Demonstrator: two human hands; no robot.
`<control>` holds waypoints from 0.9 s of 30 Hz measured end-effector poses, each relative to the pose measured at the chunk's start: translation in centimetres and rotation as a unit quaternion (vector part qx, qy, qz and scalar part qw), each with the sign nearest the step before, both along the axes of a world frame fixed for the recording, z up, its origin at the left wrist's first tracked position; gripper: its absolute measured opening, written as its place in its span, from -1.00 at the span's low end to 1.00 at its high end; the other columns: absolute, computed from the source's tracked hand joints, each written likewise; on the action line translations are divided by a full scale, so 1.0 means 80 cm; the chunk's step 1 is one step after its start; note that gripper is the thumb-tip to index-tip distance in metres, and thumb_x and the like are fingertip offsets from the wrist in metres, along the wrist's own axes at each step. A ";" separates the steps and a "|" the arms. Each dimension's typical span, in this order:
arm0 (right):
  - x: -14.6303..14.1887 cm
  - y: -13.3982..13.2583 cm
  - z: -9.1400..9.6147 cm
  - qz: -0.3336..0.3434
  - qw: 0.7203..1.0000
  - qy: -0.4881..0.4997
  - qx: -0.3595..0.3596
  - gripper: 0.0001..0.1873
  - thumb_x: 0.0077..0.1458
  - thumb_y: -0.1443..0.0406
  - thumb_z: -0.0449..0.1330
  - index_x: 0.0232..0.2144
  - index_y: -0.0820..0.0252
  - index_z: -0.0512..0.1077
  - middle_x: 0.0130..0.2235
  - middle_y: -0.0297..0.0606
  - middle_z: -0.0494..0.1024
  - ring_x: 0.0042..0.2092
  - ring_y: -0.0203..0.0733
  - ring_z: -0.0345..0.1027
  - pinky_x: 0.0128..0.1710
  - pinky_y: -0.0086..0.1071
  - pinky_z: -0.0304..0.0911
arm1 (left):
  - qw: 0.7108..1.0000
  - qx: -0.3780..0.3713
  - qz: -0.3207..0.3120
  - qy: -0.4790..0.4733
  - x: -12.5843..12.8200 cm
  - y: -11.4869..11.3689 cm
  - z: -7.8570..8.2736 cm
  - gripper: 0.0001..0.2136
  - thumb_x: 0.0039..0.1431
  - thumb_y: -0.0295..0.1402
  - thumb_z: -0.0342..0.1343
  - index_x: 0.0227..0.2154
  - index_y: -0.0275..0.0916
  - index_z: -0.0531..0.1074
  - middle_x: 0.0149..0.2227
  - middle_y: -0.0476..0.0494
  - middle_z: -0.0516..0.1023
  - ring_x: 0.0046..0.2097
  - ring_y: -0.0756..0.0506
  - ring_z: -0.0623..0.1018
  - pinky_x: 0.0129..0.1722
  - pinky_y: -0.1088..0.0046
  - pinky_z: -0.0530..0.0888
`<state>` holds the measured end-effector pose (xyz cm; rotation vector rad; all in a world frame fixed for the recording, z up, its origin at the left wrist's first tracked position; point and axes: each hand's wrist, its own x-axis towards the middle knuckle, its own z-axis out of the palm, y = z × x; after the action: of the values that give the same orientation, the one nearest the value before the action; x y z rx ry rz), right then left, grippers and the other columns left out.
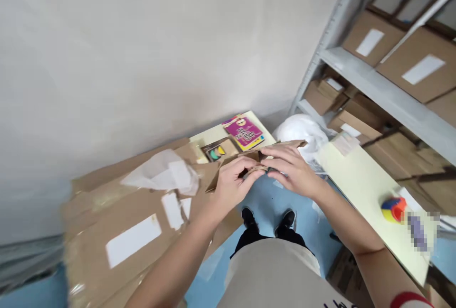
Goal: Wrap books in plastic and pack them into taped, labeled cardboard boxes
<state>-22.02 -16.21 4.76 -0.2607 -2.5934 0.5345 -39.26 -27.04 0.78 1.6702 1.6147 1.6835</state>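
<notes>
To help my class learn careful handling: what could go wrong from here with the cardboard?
The cardboard, gripped by the left hand and right hand, seemingly above the blue floor, might drop if either slips. It appears close to the purple book and could nudge it. Cardboard edges at the hands might scrape skin.

The cardboard piece (pixel 213 181) is plain brown. Near it, a magenta-purple book (pixel 242 130) carries pale lettering and a yellow lower edge, and an open box (pixel 233 147) shows green and yellow inside. Large tan cardboard (pixel 89 232) bears white labels (pixel 133 240), beside a translucent whitish plastic sheet (pixel 160 170). The bench (pixel 374 187) is pale cream; the roll (pixel 394 209) on it mixes blue, yellow and orange-red. The floor (pixel 267 203) is light blue, the wall (pixel 160 51) off-white. Black trousers (pixel 248 237) meet a beige-grey shirt (pixel 278 275) with dark lettering; one sleeve (pixel 408 298) has a red band.
</notes>
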 end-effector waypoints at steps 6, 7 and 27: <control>0.193 0.008 -0.017 -0.181 0.977 0.086 -0.078 -0.87 0.33 0.24 0.06 -0.22 0.04 0.41 -0.07 -0.18 0.63 0.09 -0.08 0.47 0.07 -0.09 0.34 | 0.978 0.010 -0.196 0.072 0.166 0.085 0.024 -0.89 0.21 -0.25 0.22 -0.35 -0.16 0.53 -0.37 -0.07 0.62 -0.31 -0.07 0.60 -0.24 0.40 0.53; 0.229 0.009 -0.025 -0.215 0.967 0.103 -0.093 -0.87 0.33 0.25 0.05 -0.24 0.04 0.40 -0.09 -0.18 0.63 0.09 -0.07 0.47 0.09 -0.07 0.33 | 0.974 0.008 -0.210 0.091 0.194 0.097 0.024 -0.88 0.21 -0.23 0.22 -0.29 -0.16 0.54 -0.31 -0.10 0.63 -0.23 -0.10 0.60 -0.17 0.36 0.53; 0.613 0.023 -0.113 -0.480 0.787 0.343 -0.179 -0.86 0.19 0.16 0.24 -0.35 0.04 0.38 -0.07 -0.18 0.56 0.14 0.02 0.37 0.17 0.06 0.23 | 0.814 -0.329 -0.347 0.329 0.438 0.321 -0.010 -0.86 0.15 -0.31 0.09 -0.43 -0.22 0.48 -0.42 -0.06 0.57 -0.32 -0.13 0.54 -0.30 0.44 0.36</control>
<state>27.02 -14.39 -4.31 -1.1764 -1.3564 0.5630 -4.24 -1.32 -0.05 2.1306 1.2871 0.1400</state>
